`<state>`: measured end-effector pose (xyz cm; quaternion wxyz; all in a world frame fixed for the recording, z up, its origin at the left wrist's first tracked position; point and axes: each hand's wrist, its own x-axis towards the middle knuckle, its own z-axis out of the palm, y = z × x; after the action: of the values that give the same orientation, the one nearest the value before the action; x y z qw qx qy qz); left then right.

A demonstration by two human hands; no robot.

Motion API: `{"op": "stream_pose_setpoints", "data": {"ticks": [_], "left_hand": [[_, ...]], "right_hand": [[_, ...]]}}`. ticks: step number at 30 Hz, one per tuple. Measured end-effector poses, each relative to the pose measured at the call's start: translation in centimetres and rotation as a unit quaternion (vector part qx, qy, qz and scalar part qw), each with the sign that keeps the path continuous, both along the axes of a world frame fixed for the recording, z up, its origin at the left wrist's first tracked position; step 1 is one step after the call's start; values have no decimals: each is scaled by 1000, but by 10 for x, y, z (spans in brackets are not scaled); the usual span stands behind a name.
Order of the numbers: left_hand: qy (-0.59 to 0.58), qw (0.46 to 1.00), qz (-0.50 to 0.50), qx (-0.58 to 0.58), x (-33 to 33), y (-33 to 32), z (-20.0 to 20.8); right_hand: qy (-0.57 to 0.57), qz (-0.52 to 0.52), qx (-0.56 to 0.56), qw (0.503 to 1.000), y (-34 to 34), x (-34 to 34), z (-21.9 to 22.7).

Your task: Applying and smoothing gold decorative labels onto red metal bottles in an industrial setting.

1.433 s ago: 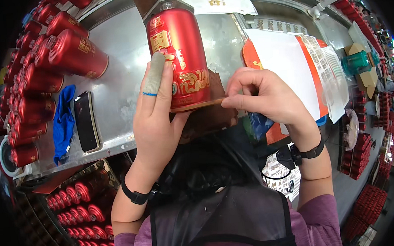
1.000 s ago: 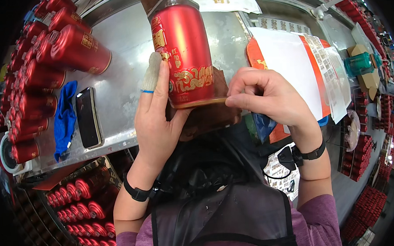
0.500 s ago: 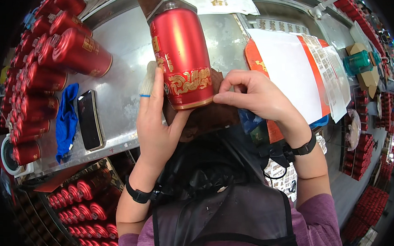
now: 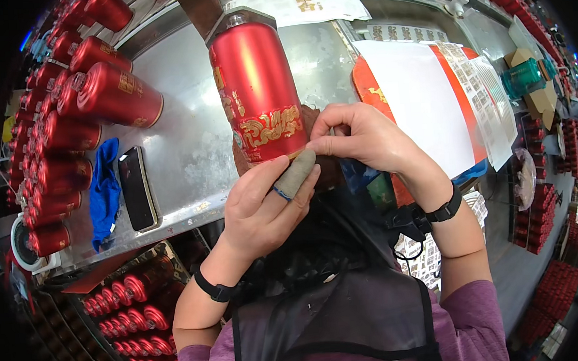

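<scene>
A glossy red bottle (image 4: pixel 257 77) with gold dragon decoration lies on a support, its neck away from me and its base toward me. My left hand (image 4: pixel 267 208) is at the base rim, fingers pressed together and curled. One finger wears a grey-beige finger cot (image 4: pixel 295 175) with a blue edge, its tip touching the rim. Any small thing in that hand is hidden. My right hand (image 4: pixel 358 137) pinches thumb and forefinger together at the right side of the base, close to the cot's tip. What it pinches cannot be made out.
Several red bottles (image 4: pixel 121 94) crowd the left of the metal table (image 4: pixel 187 101). Beside them lie a blue cloth (image 4: pixel 104 190) and a phone (image 4: pixel 137 188). White paper (image 4: pixel 415 102) and decal sheets (image 4: pixel 473 86) rest on the right. A crate of bottles (image 4: pixel 134 286) stands below left.
My left hand has left the bottle's left side and come round to its base, near my right fingertips. The bottle appears slightly further left. My right hand keeps its pinch.
</scene>
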<state>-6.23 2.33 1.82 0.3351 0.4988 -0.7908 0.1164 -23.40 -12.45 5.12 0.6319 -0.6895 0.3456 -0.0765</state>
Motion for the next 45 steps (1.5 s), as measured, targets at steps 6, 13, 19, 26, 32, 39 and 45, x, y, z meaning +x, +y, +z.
{"op": "stream_pose_setpoints", "data": {"ticks": [6, 13, 19, 26, 32, 39, 45], "left_hand": [[75, 985, 142, 58, 1, -14, 19], [138, 973, 160, 95, 13, -11, 11], [234, 954, 155, 105, 15, -5, -1], [266, 949, 140, 95, 16, -7, -4], [264, 949, 142, 100, 18, -5, -6], [264, 949, 143, 99, 17, -4, -5], [293, 931, 161, 143, 11, 7, -5]], "right_hand": [[19, -14, -4, 1000, 8, -3, 11], [8, -38, -16, 999, 9, -14, 15], [11, -31, -11, 999, 8, -13, 9], [1, -37, 5, 999, 8, -7, 10], [14, -38, -4, 999, 9, -11, 15], [6, -34, -3, 999, 7, -5, 7], [6, -23, 2, 1000, 4, 0, -2]]}}
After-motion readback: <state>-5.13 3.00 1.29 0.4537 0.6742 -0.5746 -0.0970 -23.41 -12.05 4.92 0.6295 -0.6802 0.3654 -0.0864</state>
